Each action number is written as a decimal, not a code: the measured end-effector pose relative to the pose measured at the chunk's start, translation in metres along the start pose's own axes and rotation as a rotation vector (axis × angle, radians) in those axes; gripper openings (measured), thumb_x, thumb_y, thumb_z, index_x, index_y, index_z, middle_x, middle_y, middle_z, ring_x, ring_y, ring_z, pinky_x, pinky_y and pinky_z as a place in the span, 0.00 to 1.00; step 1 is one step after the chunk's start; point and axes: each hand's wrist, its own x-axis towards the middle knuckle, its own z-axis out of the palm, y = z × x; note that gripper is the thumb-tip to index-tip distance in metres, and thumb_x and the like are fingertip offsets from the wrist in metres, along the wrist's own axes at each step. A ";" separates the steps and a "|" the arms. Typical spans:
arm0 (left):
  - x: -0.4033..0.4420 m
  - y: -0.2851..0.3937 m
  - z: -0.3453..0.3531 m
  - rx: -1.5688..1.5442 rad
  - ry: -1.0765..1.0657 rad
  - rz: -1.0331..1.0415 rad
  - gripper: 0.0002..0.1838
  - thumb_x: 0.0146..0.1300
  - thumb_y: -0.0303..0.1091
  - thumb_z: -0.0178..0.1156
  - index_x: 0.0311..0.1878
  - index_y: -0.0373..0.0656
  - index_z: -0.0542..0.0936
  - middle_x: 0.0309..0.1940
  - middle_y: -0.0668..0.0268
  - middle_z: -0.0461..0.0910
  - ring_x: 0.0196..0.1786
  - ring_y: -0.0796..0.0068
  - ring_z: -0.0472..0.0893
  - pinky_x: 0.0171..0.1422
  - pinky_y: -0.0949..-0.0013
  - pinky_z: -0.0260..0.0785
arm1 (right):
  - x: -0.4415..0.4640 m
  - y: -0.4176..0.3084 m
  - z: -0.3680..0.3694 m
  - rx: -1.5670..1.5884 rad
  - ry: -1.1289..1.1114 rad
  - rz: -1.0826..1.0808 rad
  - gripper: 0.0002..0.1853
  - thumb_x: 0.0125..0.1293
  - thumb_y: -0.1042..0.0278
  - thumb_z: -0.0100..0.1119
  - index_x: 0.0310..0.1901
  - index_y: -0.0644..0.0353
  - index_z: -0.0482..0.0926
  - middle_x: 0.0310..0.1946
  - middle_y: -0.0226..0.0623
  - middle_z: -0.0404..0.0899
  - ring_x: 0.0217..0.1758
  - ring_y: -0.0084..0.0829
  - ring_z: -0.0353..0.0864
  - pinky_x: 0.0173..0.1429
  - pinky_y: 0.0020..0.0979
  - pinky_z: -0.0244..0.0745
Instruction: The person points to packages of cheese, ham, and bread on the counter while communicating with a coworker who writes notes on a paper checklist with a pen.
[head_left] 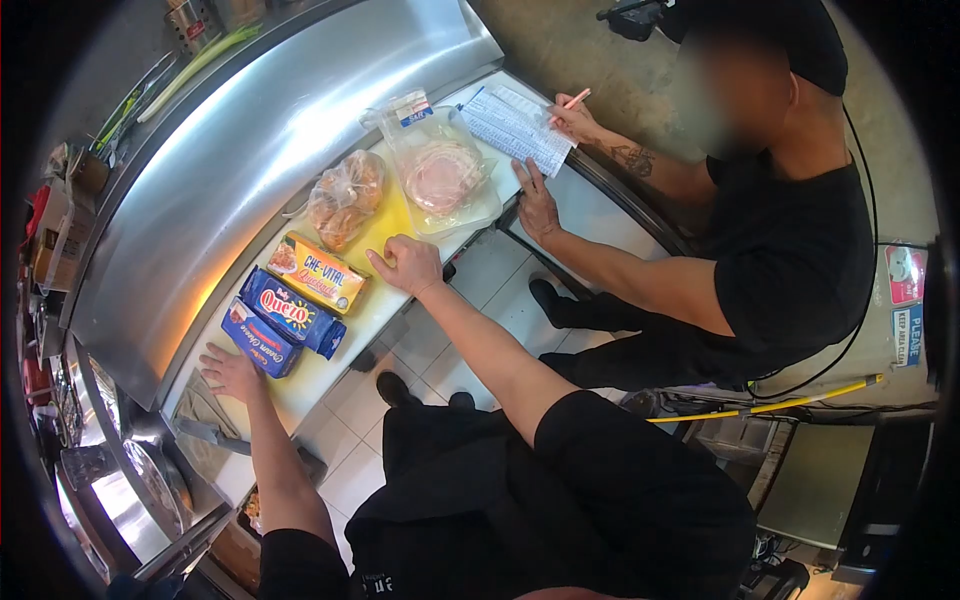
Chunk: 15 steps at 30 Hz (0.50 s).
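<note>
My left hand (232, 373) lies flat with its fingers spread on the white counter, beside a blue cream cheese box (262, 338). Against that box lies a dark blue Quezo cheese pack (292, 312), then a yellow-orange Che-Vital box (318, 273). Over the yellow cutting board (388, 225), my right hand (412, 264) rests with its fingers curled in, and I see nothing in it. Just beyond it are a knotted clear bag of orange-brown food (346, 198) and a clear pack of sliced ham (438, 178). A knife (205, 432) lies near my left wrist.
Across the corner, a co-worker in black (790, 260) holds a pen (577, 98) over a written sheet (518, 125), the other hand (538, 200) on the counter edge. A steel panel (250, 150) rises behind the counter. A yellow pole (770, 405) runs at the right.
</note>
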 end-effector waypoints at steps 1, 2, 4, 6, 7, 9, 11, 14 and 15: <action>0.000 -0.001 0.002 0.000 0.000 0.000 0.40 0.68 0.64 0.41 0.77 0.52 0.51 0.77 0.54 0.48 0.78 0.46 0.49 0.73 0.30 0.42 | 0.000 0.000 0.000 0.000 0.000 0.000 0.23 0.59 0.41 0.61 0.22 0.54 0.76 0.23 0.36 0.79 0.27 0.43 0.81 0.34 0.43 0.76; 0.001 -0.001 0.004 0.003 0.009 0.002 0.40 0.68 0.64 0.41 0.77 0.52 0.51 0.77 0.54 0.48 0.78 0.47 0.49 0.73 0.31 0.42 | 0.000 0.000 0.001 0.001 0.007 -0.004 0.23 0.59 0.41 0.61 0.22 0.54 0.76 0.23 0.36 0.79 0.27 0.43 0.81 0.34 0.43 0.76; 0.002 -0.001 0.006 0.006 0.019 0.003 0.40 0.69 0.64 0.41 0.77 0.52 0.52 0.77 0.54 0.48 0.78 0.47 0.49 0.73 0.31 0.42 | 0.000 0.000 0.000 0.002 0.014 -0.008 0.23 0.59 0.41 0.61 0.22 0.54 0.76 0.23 0.36 0.79 0.27 0.43 0.81 0.34 0.43 0.76; 0.003 -0.001 0.006 0.004 0.013 -0.006 0.40 0.69 0.64 0.41 0.77 0.52 0.51 0.77 0.54 0.48 0.78 0.47 0.49 0.73 0.31 0.42 | 0.000 0.000 0.000 0.004 0.010 -0.010 0.23 0.59 0.41 0.61 0.22 0.54 0.76 0.23 0.35 0.79 0.27 0.43 0.81 0.34 0.43 0.76; 0.004 -0.001 0.006 0.003 0.014 -0.007 0.40 0.69 0.64 0.41 0.77 0.52 0.51 0.77 0.54 0.48 0.78 0.47 0.49 0.73 0.31 0.42 | 0.000 0.000 0.000 0.004 0.011 -0.011 0.23 0.59 0.41 0.61 0.22 0.54 0.76 0.23 0.35 0.79 0.27 0.43 0.81 0.34 0.43 0.76; 0.003 -0.001 0.005 0.008 -0.009 -0.010 0.40 0.69 0.64 0.41 0.77 0.53 0.51 0.77 0.54 0.47 0.78 0.47 0.49 0.73 0.31 0.41 | 0.000 0.000 0.000 -0.002 0.014 -0.014 0.22 0.59 0.42 0.61 0.21 0.53 0.75 0.22 0.35 0.79 0.27 0.42 0.80 0.34 0.43 0.75; 0.003 0.000 0.004 0.002 -0.013 -0.013 0.40 0.69 0.64 0.41 0.77 0.53 0.50 0.78 0.54 0.47 0.78 0.47 0.49 0.73 0.31 0.41 | 0.000 0.000 0.000 0.000 0.018 -0.013 0.22 0.59 0.42 0.61 0.21 0.53 0.75 0.22 0.34 0.79 0.27 0.42 0.80 0.34 0.43 0.75; 0.003 -0.001 0.005 0.002 -0.018 -0.014 0.40 0.68 0.64 0.42 0.77 0.53 0.50 0.78 0.54 0.46 0.78 0.47 0.49 0.74 0.32 0.42 | 0.000 0.000 0.000 0.007 0.020 -0.012 0.22 0.59 0.42 0.61 0.21 0.53 0.74 0.22 0.34 0.78 0.27 0.42 0.80 0.33 0.43 0.75; 0.003 0.000 0.003 0.008 -0.021 -0.013 0.40 0.68 0.64 0.42 0.77 0.53 0.50 0.78 0.54 0.46 0.78 0.47 0.49 0.74 0.33 0.42 | 0.000 0.000 0.000 0.011 0.015 -0.009 0.22 0.59 0.42 0.61 0.21 0.53 0.74 0.22 0.34 0.78 0.27 0.42 0.80 0.33 0.43 0.75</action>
